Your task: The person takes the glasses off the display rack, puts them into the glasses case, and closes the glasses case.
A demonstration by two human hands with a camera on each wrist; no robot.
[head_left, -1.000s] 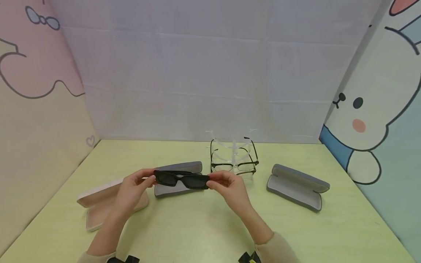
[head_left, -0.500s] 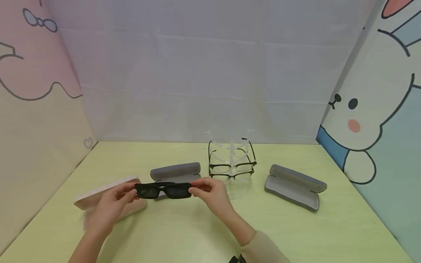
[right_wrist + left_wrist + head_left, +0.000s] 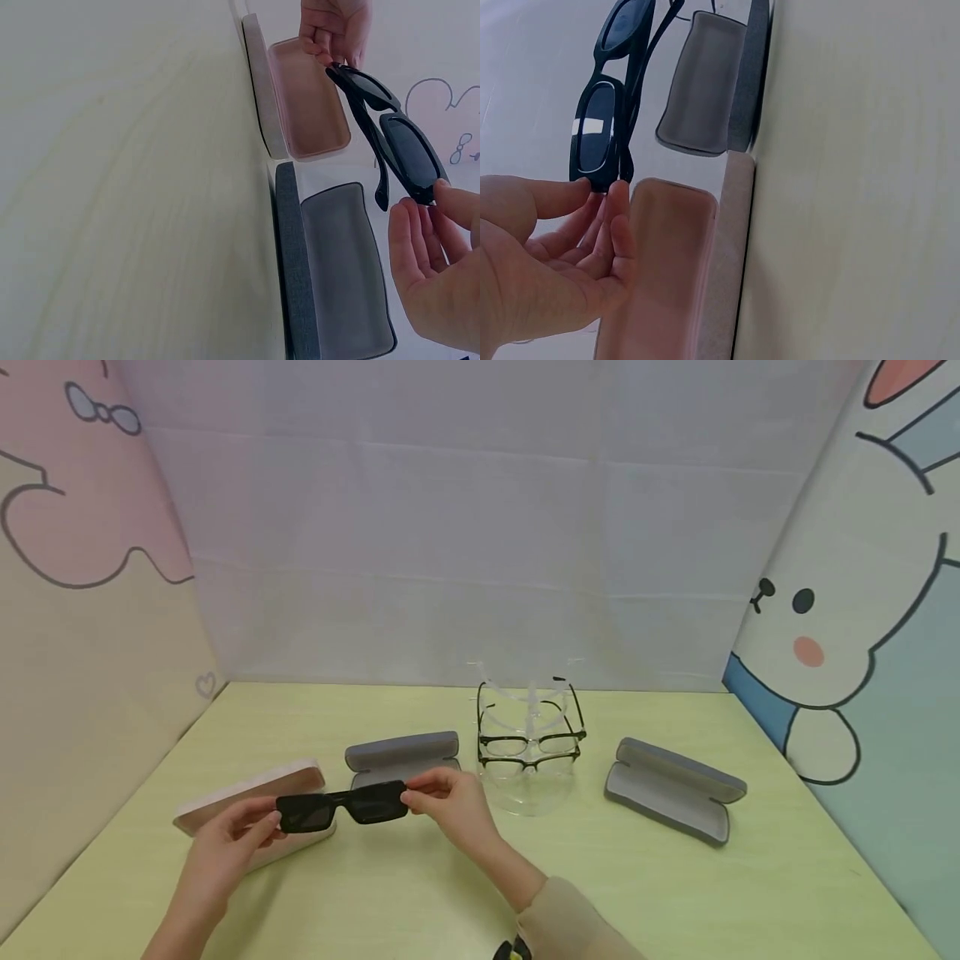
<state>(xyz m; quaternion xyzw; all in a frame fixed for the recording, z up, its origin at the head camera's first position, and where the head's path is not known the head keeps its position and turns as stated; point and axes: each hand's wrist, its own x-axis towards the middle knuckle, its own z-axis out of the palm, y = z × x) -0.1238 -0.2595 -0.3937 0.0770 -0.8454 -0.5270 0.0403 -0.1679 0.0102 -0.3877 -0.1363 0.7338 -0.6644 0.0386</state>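
Note:
Black sunglasses [image 3: 371, 803] with dark lenses are held level between both hands, temples folded behind the front in the wrist views. My left hand [image 3: 217, 852] pinches one end of the frame between thumb and fingers. The opposite end is pinched by my right hand [image 3: 457, 814]. Below and behind the left hand lies an open glasses case with a pink lining [image 3: 671, 255], partly covered by that hand. An open grey case [image 3: 401, 750] stands just beyond the sunglasses, its lower part overlapped by them and the right hand.
A clear display stand [image 3: 531, 710] at the back middle carries two pairs of dark-framed glasses [image 3: 528, 764], one above the other. Another open grey case [image 3: 675, 789] lies to the right. A white backdrop and printed side panels border the yellowish table [image 3: 600, 893].
Both hands have carried the sunglasses leftward and nearer to me, from in front of the middle grey case to over the pink-lined case's right end. The cases stay put.

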